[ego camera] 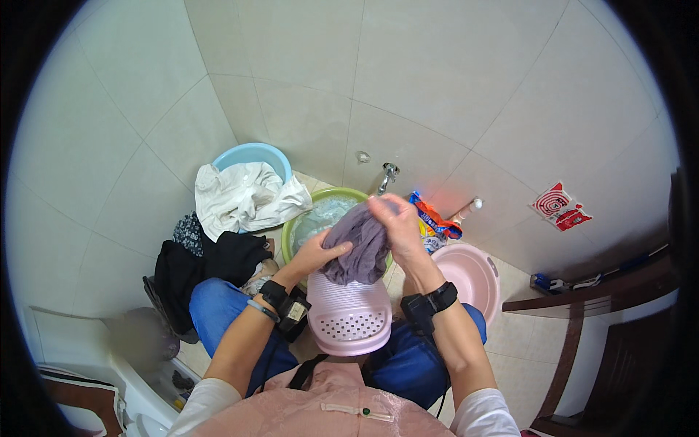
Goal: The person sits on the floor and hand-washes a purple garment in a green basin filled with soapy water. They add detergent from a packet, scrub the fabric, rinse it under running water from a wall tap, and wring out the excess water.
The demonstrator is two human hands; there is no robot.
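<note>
Between my hands hangs a bunched purple-grey cloth garment (357,243), above the upper end of a pink plastic washboard (349,311). My left hand (319,254) grips its left side, thumb on top. At its upper right my right hand (401,224) clasps the fabric, some fingers hidden behind it. The washboard leans on a green basin (286,240) of sudsy, cloudy water, ridges upward and its perforated tray nearest me. Part of the basin is hidden by the cloth and my hands.
A white garment (248,196) drapes over a light-blue basin (281,161); dark clothes (213,262) lie heaped at left. A metal tap (388,177) juts from the tiled wall. On the right are a detergent bag (434,224), a pink basin (472,278) and a dark wood edge (590,297).
</note>
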